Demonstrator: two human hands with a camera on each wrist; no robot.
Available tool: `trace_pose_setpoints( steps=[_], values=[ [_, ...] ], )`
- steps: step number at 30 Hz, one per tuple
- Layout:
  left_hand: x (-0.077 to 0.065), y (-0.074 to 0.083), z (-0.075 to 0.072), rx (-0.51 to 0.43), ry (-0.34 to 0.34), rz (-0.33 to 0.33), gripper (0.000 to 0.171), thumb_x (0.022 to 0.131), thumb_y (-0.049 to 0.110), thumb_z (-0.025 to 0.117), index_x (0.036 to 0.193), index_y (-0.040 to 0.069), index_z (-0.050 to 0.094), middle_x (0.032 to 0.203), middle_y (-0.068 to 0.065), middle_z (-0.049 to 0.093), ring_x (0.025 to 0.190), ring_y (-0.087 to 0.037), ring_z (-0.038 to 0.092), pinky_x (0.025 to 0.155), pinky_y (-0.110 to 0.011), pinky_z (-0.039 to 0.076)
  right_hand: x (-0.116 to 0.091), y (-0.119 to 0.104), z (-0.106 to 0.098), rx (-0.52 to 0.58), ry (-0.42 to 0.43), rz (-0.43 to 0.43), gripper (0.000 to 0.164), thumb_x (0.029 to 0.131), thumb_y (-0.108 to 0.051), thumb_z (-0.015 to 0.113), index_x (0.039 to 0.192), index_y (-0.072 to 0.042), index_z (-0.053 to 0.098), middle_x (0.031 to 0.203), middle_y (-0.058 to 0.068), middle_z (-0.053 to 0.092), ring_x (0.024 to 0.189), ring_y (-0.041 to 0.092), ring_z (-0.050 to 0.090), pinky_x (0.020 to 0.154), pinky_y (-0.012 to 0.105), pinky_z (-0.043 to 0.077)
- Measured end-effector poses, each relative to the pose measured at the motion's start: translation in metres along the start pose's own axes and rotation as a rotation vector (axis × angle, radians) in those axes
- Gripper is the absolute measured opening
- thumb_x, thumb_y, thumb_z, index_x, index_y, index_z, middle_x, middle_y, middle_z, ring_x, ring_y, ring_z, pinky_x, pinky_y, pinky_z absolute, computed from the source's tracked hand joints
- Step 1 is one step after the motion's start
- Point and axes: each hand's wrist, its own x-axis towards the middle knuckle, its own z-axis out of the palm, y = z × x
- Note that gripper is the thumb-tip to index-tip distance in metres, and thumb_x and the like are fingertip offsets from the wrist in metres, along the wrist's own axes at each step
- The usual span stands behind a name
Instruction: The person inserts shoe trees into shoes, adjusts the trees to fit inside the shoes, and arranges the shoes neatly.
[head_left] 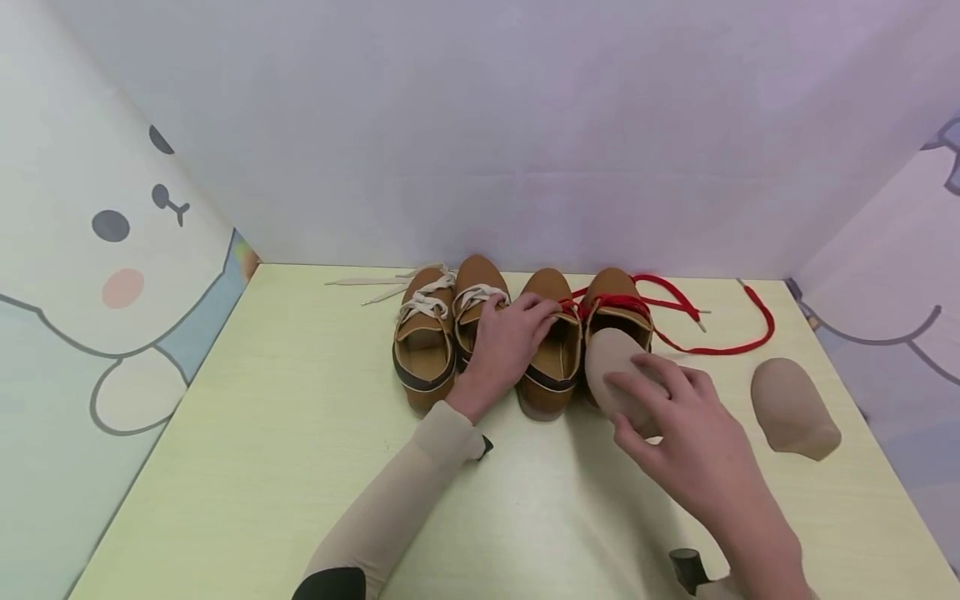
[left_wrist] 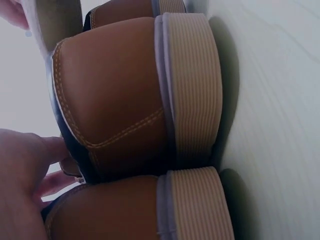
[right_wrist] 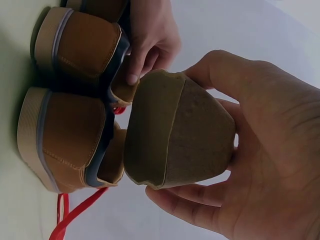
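Observation:
A row of brown shoes stands on the table, toes toward the back wall. My left hand (head_left: 506, 342) reaches across the second shoe (head_left: 478, 271) and grips the third shoe (head_left: 548, 285) by its opening near the tongue; its thumb (right_wrist: 133, 78) shows at the collar in the right wrist view. My right hand (head_left: 697, 433) holds a beige hollow toe-shaped shoe insert (head_left: 615, 367) between thumb and fingers. This insert is just behind the opening of the fourth shoe (head_left: 609, 283), overlapping it in the head view. Its hollow end shows in the right wrist view.
A second beige insert (head_left: 795, 408) lies on the table at the right. Red laces (head_left: 720, 350) trail right from the fourth shoe. White laces (head_left: 367, 282) spread left from the first shoe (head_left: 423, 333). A pale wall (head_left: 480, 125) rises behind the table.

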Motion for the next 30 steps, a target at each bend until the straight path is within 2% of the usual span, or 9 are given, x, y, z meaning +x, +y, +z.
trace_pose_setpoints(
  steps=[14, 25, 30],
  values=[
    [-0.002, -0.001, 0.003, 0.000, 0.040, 0.014, 0.021, 0.104, 0.035, 0.065, 0.120, 0.028, 0.075, 0.115, 0.007, 0.076, 0.099, -0.007, 0.075, 0.106, -0.048, 0.051, 0.011, -0.012, 0.006, -0.004, -0.064, -0.017, 0.038, 0.086, -0.025, 0.076, 0.124, -0.027, 0.072, 0.139, 0.010, 0.063, 0.118, 0.041, 0.056, 0.064, 0.057, 0.057],
    [-0.003, -0.002, 0.003, 0.021, 0.064, 0.023, 0.021, 0.104, 0.037, 0.064, 0.120, 0.030, 0.075, 0.115, 0.008, 0.076, 0.099, -0.005, 0.074, 0.106, -0.047, 0.051, 0.019, -0.018, 0.008, -0.022, -0.102, -0.038, 0.037, 0.088, -0.027, 0.074, 0.125, -0.027, 0.072, 0.138, 0.009, 0.062, 0.110, 0.039, 0.057, 0.061, 0.049, 0.055],
    [-0.003, -0.003, 0.003, 0.013, 0.048, 0.017, 0.022, 0.105, 0.038, 0.061, 0.120, 0.030, 0.075, 0.116, 0.009, 0.076, 0.099, -0.005, 0.074, 0.107, -0.047, 0.050, 0.023, -0.022, 0.009, -0.022, -0.115, -0.052, 0.036, 0.088, -0.027, 0.075, 0.125, -0.026, 0.072, 0.137, 0.009, 0.062, 0.113, 0.040, 0.057, 0.065, 0.051, 0.057]
  ],
)
